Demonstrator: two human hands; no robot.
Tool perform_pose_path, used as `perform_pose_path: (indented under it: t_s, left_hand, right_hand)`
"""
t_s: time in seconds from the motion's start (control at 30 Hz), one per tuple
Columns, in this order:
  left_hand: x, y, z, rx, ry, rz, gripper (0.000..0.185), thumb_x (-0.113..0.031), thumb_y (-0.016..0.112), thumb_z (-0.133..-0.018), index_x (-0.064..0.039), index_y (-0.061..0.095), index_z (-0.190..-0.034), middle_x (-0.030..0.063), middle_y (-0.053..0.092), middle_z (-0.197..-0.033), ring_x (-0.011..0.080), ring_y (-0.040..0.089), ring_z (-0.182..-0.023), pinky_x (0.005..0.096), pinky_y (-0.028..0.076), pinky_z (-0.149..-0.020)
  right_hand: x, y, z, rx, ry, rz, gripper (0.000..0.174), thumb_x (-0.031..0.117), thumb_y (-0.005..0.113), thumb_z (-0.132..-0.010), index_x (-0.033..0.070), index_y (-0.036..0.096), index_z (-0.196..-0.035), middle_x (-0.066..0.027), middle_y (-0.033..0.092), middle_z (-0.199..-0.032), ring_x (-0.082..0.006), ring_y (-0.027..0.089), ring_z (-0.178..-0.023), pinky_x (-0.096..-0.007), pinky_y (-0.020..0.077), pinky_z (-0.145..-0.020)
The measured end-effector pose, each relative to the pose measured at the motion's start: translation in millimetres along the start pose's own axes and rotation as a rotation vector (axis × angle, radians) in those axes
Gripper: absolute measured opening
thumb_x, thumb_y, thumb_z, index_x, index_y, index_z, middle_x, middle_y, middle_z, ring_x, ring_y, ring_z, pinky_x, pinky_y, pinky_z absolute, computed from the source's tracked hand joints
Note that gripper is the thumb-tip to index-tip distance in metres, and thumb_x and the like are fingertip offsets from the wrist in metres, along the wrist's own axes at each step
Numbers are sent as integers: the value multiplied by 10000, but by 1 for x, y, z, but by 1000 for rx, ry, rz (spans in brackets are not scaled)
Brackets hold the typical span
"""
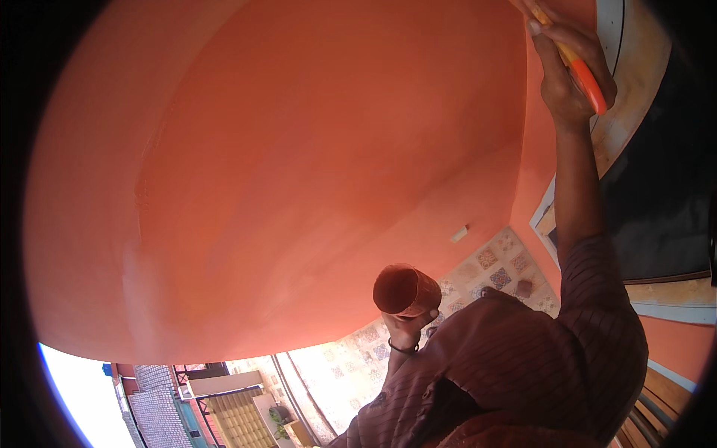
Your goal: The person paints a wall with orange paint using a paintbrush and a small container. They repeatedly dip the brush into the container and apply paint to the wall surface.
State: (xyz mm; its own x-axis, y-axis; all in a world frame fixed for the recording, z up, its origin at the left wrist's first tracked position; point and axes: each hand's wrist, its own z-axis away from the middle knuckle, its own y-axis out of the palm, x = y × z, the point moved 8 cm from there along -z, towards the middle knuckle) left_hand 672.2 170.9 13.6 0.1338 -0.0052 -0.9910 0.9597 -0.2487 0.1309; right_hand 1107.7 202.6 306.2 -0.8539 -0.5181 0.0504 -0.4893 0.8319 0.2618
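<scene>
My right hand (571,73) is raised at the upper right, closed around the orange-tipped wooden handle (585,84) of what may be a brush; its far end lies beyond the top edge. The hand is beside the corner of an orange-painted wall (336,140). Lower down, my left hand (404,327), with a dark band at the wrist, holds a cylindrical container (423,292) from below. Its mouth faces the camera, and its inside looks dark reddish brown; the contents cannot be made out.
A small pale fitting (459,234) sits low on the wall. Below is a patterned tile floor (500,278). On the right stands a pale frame (638,84) around a dark panel (661,190). Outside, at the lower left, are rooftops (159,409) and a potted plant (279,417).
</scene>
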Motion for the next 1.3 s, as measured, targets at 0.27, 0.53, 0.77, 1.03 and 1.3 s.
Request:
perform_pose_path:
  t_s: [0.27,0.53,0.77,1.03,1.3]
  left_hand:
    - [-8,0,-4,-20,86,-10,936,-1,1015,-620,5,572,-1444,112,701,-1279,250,692,-1171,432,609,-1005]
    - [-15,-8,3,-64,62,62,786,-63,1021,-653,23,660,-1347,110,750,-1228,216,719,-1115,389,595,-985]
    - [-8,-23,12,-126,12,54,808,-79,1023,-645,24,653,-1355,113,747,-1233,227,718,-1121,407,594,-996]
    - [-3,-30,13,-120,26,64,815,-109,1032,-648,18,652,-1357,109,743,-1241,231,712,-1141,413,590,-1009]
    - [-10,-20,7,-30,33,122,804,-74,1028,-646,10,654,-1353,97,745,-1235,224,712,-1138,407,590,-1005]
  right_hand:
    - [180,98,89,541,-286,-419,211,66,847,-734,106,690,-868,-87,744,-1088,-218,737,-873,-328,626,-700]
    - [92,160,26,747,440,-871,155,-53,813,-896,30,755,-1013,-103,788,-1022,-182,777,-930,-323,644,-771]
    - [30,121,-76,510,284,-639,143,-76,818,-839,9,754,-935,-104,772,-899,-183,763,-821,-308,634,-740]
    - [58,67,-98,126,-399,-120,162,-110,779,-871,12,741,-969,-141,771,-1007,-214,759,-878,-317,628,-768]
    - [197,118,67,699,-553,-576,154,74,822,-802,123,718,-905,-45,725,-1043,-182,733,-871,-337,646,-721]
